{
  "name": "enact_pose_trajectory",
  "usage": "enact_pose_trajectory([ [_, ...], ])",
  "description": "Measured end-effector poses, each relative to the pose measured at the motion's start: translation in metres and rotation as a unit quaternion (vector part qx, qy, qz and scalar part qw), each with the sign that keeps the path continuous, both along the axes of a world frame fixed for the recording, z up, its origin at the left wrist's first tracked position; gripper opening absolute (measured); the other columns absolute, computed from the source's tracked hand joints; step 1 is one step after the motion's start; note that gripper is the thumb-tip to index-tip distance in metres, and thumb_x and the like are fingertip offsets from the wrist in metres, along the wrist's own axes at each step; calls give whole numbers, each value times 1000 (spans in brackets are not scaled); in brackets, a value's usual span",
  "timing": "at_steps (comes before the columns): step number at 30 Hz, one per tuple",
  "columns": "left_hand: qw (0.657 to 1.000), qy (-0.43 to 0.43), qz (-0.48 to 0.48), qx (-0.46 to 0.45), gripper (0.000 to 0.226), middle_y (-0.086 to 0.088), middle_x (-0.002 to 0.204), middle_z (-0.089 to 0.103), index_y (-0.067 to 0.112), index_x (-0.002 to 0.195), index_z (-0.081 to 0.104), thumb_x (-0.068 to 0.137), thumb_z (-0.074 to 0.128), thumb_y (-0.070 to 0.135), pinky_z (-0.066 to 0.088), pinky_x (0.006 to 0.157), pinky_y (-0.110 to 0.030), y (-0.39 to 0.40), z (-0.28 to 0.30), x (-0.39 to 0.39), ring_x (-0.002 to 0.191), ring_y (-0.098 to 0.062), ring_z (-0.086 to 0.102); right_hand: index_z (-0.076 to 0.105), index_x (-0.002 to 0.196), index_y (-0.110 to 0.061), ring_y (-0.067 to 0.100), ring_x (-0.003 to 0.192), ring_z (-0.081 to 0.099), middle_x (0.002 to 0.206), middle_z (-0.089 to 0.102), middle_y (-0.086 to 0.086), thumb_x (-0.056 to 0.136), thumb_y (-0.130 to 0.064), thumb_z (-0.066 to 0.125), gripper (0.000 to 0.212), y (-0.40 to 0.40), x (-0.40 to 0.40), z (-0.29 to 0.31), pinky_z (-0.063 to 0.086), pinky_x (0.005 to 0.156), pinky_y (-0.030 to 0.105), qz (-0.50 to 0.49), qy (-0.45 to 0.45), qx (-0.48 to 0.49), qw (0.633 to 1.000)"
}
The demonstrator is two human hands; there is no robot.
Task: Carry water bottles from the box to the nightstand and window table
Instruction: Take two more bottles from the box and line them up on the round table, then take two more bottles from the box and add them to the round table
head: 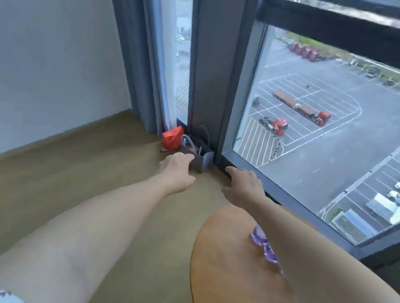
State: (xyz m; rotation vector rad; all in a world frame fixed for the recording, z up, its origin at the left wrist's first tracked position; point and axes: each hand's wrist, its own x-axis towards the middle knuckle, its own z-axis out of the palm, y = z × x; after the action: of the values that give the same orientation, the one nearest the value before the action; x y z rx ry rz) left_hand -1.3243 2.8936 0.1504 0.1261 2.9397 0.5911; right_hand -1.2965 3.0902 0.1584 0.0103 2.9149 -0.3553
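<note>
From the head camera, we held both arms out toward the window corner. The fingers of our left hand (177, 167) hung loosely curled and held nothing; just beyond their tips stood a small grey bag (201, 158), with a red bag (172, 138) behind it. Our right hand (243, 181) lay flat, fingers relaxed and slightly apart. Nearer us than those fingers, under the right forearm, the round window table (240, 274) bore a purple, blurred water bottle (264, 244).
</note>
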Motion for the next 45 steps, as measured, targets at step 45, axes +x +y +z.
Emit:
enact_pose_trajectory([
  [45,514,-86,853,-23,62,-9,140,53,21,147,46,90,63,39,46,101,-50,-953,1,704,132,-34,47,41,149,-25,32,134,45,142,52,6,94,-35,61,60,-1224,532,-7,41,104,44,881,-8,4,474],
])
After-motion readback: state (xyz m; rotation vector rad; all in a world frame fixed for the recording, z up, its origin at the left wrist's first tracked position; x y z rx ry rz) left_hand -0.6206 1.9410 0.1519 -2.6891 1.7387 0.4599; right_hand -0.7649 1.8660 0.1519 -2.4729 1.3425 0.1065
